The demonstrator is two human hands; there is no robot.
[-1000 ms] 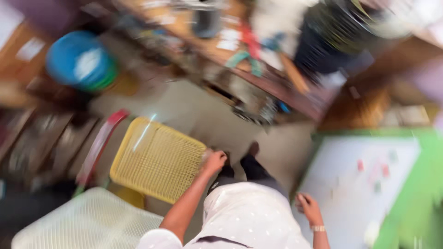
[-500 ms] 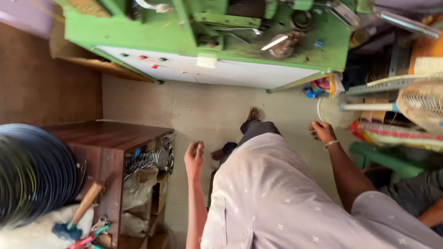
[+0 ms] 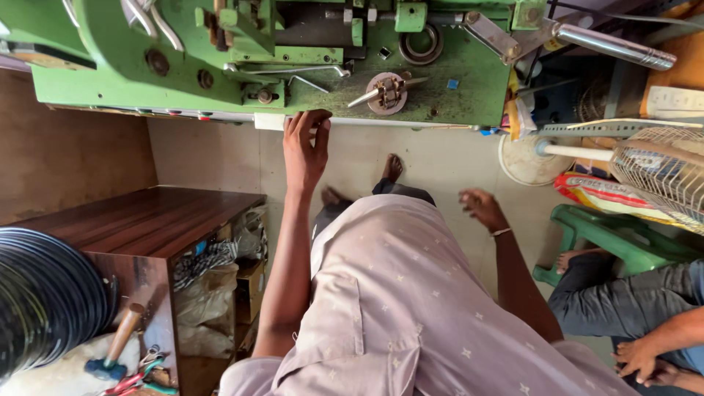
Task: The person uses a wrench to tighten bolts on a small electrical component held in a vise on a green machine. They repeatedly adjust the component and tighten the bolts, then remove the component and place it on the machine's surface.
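At the far left edge of the frame a coil of black cable [image 3: 40,301] shows as tight, ribbed rings, and below it a wooden-handled hammer [image 3: 117,345] lies beside red-handled pliers [image 3: 136,381]. Just right of them stands a dark, glossy wooden cabinet [image 3: 139,224] with a streaked grain; its open shelves are stuffed with crumpled bags and cloth.

Across the top of the frame runs a green metal machine [image 3: 455,88], its paint chipped and grimy, studded with bolts, levers and a round hub. Along its lower edge sits a pale front panel [image 3: 275,121]. The left hand [image 3: 306,150], in the upper middle of the frame, reaches up with fingers straight and held together; the fingertips rest on the panel edge, gripping nothing.

Right of centre, the right hand [image 3: 480,207] hangs loose over the bare concrete floor [image 3: 213,154], well below the machine, fingers lightly curled and empty, a thin band at the wrist.

Farther right stand a white fan [image 3: 645,165] with a wire-mesh cage and a green plastic stool [image 3: 616,242]. In the lower right corner another person's clasped hands [image 3: 645,363] rest by grey trousers.
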